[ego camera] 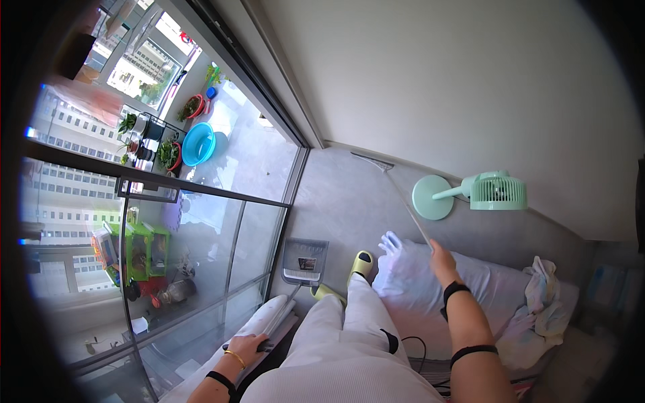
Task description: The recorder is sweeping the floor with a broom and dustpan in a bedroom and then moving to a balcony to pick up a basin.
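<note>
In my right hand (443, 263) is the pale stick of a broom (409, 207). Its flat, wide head (373, 161) lies on the grey floor close to the foot of the wall. My left hand (248, 348), low on the left, is closed around the long handle of a dustpan (306, 259). That grey, see-through pan rests on the floor by the glass door, its toothed inner edge towards me. Between the two tools are my feet in yellow-green slippers (362, 263).
A mint-green standing fan (433, 197) is by the wall. To the right is a low bed or couch under a pale sheet (453, 297), a crumpled cloth (541, 302) on it. Beyond the framed glass door (211, 242) are a blue basin (198, 144) and potted plants (169, 153).
</note>
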{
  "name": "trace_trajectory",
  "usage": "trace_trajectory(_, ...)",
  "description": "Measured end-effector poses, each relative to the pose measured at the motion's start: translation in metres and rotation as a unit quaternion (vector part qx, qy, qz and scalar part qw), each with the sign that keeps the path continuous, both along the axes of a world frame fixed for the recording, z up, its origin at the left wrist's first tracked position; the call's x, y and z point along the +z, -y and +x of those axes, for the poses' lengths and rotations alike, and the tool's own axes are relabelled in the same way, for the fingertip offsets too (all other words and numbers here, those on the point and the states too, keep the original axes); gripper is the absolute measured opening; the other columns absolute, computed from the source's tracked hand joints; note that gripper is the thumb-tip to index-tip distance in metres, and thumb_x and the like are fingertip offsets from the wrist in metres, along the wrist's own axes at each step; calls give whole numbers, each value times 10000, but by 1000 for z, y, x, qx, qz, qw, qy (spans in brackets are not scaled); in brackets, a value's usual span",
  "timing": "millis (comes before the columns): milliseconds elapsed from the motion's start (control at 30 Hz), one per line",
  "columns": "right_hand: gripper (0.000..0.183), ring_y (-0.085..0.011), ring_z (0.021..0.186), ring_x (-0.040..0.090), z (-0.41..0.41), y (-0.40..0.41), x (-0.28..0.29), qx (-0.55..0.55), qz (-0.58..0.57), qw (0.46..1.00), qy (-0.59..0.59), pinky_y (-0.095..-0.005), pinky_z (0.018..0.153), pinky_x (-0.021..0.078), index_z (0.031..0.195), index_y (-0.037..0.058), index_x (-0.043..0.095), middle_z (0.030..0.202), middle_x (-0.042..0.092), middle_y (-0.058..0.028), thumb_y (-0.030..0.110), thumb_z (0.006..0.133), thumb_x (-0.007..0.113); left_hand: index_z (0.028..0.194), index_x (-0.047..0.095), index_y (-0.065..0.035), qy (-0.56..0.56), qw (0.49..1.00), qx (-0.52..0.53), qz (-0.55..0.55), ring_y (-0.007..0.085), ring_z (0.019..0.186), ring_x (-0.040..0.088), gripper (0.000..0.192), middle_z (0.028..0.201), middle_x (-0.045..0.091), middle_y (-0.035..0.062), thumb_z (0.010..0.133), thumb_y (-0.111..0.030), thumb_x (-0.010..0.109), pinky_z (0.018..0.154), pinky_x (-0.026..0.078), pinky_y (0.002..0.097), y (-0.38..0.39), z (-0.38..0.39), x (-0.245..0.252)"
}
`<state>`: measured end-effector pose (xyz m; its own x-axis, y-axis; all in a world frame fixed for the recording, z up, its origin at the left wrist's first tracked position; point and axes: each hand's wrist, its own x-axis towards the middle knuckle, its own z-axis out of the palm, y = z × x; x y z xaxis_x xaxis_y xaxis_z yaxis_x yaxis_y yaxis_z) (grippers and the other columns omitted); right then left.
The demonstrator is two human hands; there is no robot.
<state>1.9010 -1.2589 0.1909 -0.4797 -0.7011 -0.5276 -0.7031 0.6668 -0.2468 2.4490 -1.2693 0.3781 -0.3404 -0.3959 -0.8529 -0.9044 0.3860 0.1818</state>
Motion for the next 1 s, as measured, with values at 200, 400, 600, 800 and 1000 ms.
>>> trace_trajectory(200, 384, -376, 824, 591, 45, -127, 54, 38, 106, 993, 33, -461, 730, 464, 1241, 197, 482, 874, 621, -194, 147, 862, 438, 1088, 512, -204, 11, 1000, -18, -8, 281, 774, 614, 381, 848, 617, 70, 733, -301, 613, 651, 479, 405, 15, -10, -11)
trace_trajectory(400, 335, -345, 811, 590, 20, -92, 100, 34, 46, 996, 72, -441, 707, 468, 1212, 192, 517, 864, 626, -163, 168, 886, 443, 1090, 511, -205, 2, 1000, -3, -22, 288, 790, 610, 369, 850, 617, 66, 740, -279, 600, 653, 478, 411, 34, -20, -21)
trace_trajectory(600, 343, -336, 898, 585, 12, -13, 65, -6, 28, 999, 42, -421, 766, 466, 1211, 204, 509, 981, 627, -140, 153, 879, 435, 1104, 507, -207, -7, 999, -19, -41, 297, 770, 608, 353, 846, 621, 75, 760, -250, 573, 650, 469, 419, 61, -58, -8)
trace_trajectory(800, 345, -336, 896, 585, -10, -29, 56, 30, 49, 998, 31, -421, 773, 468, 1216, 191, 503, 950, 628, -149, 171, 877, 442, 1088, 513, -202, -32, 995, 60, -76, 299, 754, 606, 347, 819, 623, 69, 752, -243, 589, 623, 467, 414, 51, -98, 15)
trace_trajectory(1000, 333, -328, 907, 583, -21, -49, 45, 38, 20, 999, 28, -418, 775, 469, 1197, 179, 515, 975, 624, -145, 162, 869, 460, 1101, 488, -199, -53, 987, 9, -150, 298, 701, 601, 365, 826, 582, 67, 759, -253, 605, 594, 473, 403, 42, -138, 28)
